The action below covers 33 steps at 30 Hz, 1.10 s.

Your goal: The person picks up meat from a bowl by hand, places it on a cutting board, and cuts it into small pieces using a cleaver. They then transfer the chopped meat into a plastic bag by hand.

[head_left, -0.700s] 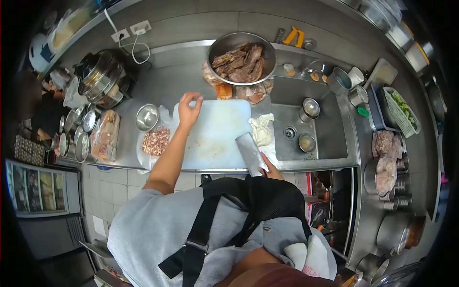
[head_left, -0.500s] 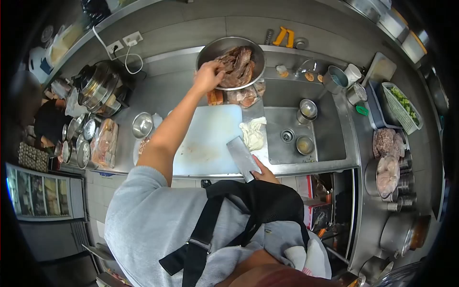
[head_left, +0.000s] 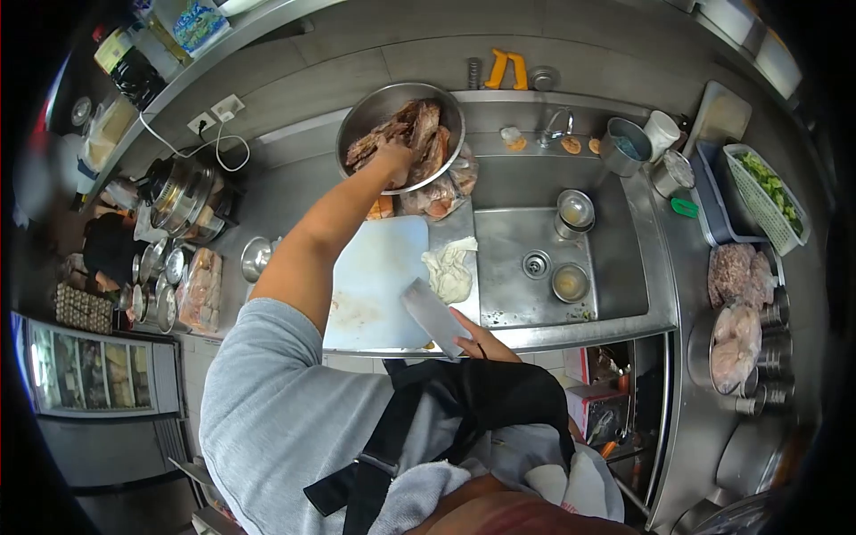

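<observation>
My left hand (head_left: 393, 160) reaches into a large steel bowl (head_left: 359, 118), its fingers curled and partly sunk among dark cooked meat pieces (head_left: 426, 125). By the counter's front edge, my right hand (head_left: 484, 339) is closed round the handle of a cleaver (head_left: 430, 314). The broad blade tilts up to the left, over the right front corner of a white cutting board (head_left: 379, 267). A few brown stains mark the board. Just right of it lies a crumpled white cloth (head_left: 450, 270). Bagged meat (head_left: 439, 198) rests under the bowl's front rim.
To the right is a steel sink (head_left: 513, 299) holding two small metal bowls, with a faucet (head_left: 560, 129) behind. Greens fill a basket (head_left: 767, 192) at far right, above bagged raw meat (head_left: 736, 343). Several metal bowls and packed meat (head_left: 203, 290) stand on the left.
My left hand has gone deeper into the bowl among the meat, its fingers now lower. The camera view has shifted slightly. My right hand still holds the cleaver near the board's corner.
</observation>
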### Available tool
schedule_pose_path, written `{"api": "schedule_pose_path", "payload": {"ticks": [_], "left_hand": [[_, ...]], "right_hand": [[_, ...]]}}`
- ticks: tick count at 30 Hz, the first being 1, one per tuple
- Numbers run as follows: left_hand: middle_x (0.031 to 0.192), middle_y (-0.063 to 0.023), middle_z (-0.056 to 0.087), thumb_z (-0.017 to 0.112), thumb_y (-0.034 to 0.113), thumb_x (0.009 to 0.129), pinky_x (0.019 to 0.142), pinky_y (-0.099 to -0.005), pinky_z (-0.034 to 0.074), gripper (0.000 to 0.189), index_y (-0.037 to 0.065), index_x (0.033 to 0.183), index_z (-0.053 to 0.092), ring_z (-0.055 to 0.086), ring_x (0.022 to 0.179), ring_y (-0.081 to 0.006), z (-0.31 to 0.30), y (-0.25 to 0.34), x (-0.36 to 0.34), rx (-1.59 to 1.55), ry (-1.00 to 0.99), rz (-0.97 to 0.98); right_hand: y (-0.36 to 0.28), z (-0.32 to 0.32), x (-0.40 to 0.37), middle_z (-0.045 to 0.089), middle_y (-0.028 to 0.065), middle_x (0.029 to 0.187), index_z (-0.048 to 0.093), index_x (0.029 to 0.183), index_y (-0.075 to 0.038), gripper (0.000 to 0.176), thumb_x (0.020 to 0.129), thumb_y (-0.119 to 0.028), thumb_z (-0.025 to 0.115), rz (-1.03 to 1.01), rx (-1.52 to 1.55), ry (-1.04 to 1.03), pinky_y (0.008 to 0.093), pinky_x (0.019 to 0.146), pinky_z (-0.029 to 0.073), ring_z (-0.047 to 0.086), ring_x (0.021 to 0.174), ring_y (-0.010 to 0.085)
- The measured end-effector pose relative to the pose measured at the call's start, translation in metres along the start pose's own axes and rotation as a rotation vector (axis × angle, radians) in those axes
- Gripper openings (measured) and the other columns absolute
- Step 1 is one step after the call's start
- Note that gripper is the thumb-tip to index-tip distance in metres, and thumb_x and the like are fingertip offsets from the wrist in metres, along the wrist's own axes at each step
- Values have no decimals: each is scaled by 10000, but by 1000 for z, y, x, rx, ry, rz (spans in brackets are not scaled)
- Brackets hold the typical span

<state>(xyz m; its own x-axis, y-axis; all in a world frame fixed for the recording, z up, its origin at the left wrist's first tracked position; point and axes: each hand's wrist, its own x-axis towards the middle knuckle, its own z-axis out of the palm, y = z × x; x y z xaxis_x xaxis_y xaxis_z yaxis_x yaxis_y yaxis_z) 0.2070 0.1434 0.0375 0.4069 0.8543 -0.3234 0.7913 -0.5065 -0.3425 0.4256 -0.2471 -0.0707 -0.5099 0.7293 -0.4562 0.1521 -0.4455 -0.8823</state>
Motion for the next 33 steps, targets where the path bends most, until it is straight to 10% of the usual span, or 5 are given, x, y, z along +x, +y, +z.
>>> {"api": "schedule_pose_path", "payload": {"ticks": [10, 18, 23, 29, 33], "left_hand": [[1162, -220, 755, 761, 189, 719, 1168, -563, 370, 762, 36, 1441, 573, 710, 1149, -383, 18, -6, 2, -107, 44, 30], [1088, -216, 743, 866, 382, 693, 901, -485, 536, 591, 74, 1132, 619, 701, 1064, -417, 6, -54, -45, -600, 358, 21], [842, 34, 526, 873, 138, 763, 731, -273, 461, 438, 103, 987, 499, 511, 814, -97, 30, -90, -110, -1207, 400, 36], [951, 55, 556, 870, 47, 785, 739, -259, 469, 435, 125, 1017, 511, 529, 839, -68, 111, -88, -221, -1664, 724, 165], [957, 48, 583, 874, 39, 826, 810, -232, 477, 440, 127, 1050, 506, 547, 932, -35, 171, -59, -276, -1825, 587, -11]], "right_hand": [[0, -17, 14, 653, 149, 1339, 253, 1698, -172, 748, 1049, -125, 622, 57, -118, -70, 313, 842, 529, 613, 920, 157], [-3, -3, 13, 668, 134, 1326, 286, 1694, -238, 766, 1034, -84, 642, -51, -183, 62, 306, 780, 539, 620, 865, 140], [17, 5, 26, 657, 94, 1366, 302, 1688, -316, 780, 1033, -79, 656, -142, -319, 160, 288, 769, 540, 601, 863, 115], [35, 17, 33, 567, 38, 1523, 308, 1685, -319, 784, 1029, -91, 672, -63, -230, 216, 267, 764, 542, 590, 881, 101], [45, 38, 34, 591, 31, 1469, 288, 1696, -274, 779, 1036, -60, 642, -8, -32, 356, 248, 687, 516, 556, 797, 71]]}}
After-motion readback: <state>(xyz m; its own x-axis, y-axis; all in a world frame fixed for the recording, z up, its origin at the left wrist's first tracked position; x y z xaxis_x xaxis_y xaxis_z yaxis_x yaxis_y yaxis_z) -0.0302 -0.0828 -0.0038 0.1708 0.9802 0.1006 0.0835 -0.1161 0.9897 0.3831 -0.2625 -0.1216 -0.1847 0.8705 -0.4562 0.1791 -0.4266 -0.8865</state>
